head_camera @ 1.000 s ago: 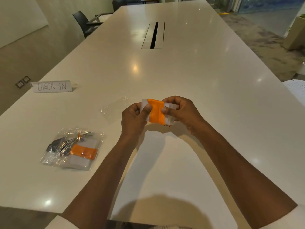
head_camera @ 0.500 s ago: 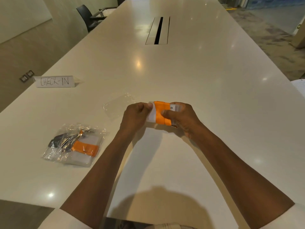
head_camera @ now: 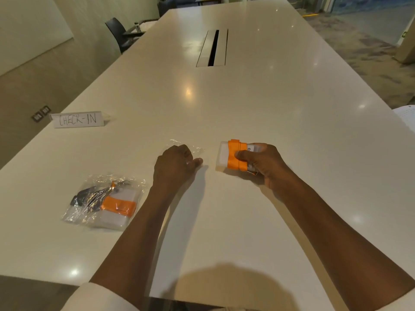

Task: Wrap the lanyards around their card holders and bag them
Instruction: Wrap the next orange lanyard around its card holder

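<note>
My right hand (head_camera: 263,163) grips a white card holder (head_camera: 222,154) with an orange lanyard (head_camera: 233,153) wound around its middle, holding it just above the white table (head_camera: 224,209). To its left, my left hand (head_camera: 174,164) is down on an empty clear plastic bag (head_camera: 197,149) that lies flat on the table. Its fingers are curled and the thumb and fingers pinch the bag's near edge. Most of the bag is hidden under that hand.
A filled clear bag (head_camera: 105,203) holding wrapped card holders and dark clips lies at the near left. A folded "CHECK-IN" sign (head_camera: 77,120) stands further left. A cable slot (head_camera: 212,49) sits mid-table. A dark chair (head_camera: 118,32) stands at the far left.
My left hand has let go of the wrapped card holder and moved left and down onto the empty bag. My right hand has carried the holder to the right, away from the left hand.
</note>
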Action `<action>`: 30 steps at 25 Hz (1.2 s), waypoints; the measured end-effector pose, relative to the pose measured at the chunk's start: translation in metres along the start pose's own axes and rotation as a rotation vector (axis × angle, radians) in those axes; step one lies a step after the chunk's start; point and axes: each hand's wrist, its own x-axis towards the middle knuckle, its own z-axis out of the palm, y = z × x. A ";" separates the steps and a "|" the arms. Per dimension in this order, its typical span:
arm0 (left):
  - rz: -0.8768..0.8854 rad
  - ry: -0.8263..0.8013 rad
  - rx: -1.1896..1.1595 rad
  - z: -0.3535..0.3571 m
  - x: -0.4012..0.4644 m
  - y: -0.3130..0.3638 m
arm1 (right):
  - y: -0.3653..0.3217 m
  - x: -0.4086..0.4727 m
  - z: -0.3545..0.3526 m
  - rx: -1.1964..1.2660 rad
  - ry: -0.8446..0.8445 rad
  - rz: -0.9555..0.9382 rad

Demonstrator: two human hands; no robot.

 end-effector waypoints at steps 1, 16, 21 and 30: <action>0.013 0.006 0.027 0.000 -0.001 0.001 | 0.001 -0.003 0.000 -0.009 -0.004 -0.008; -0.033 0.026 0.124 0.006 -0.003 0.014 | -0.005 -0.028 -0.015 -0.097 -0.098 -0.221; -0.067 0.009 0.108 0.002 -0.003 0.015 | 0.000 -0.023 -0.016 -0.170 -0.026 -0.139; 0.281 -0.278 -0.401 0.007 -0.017 0.054 | -0.016 -0.025 -0.017 -0.479 -0.260 -0.035</action>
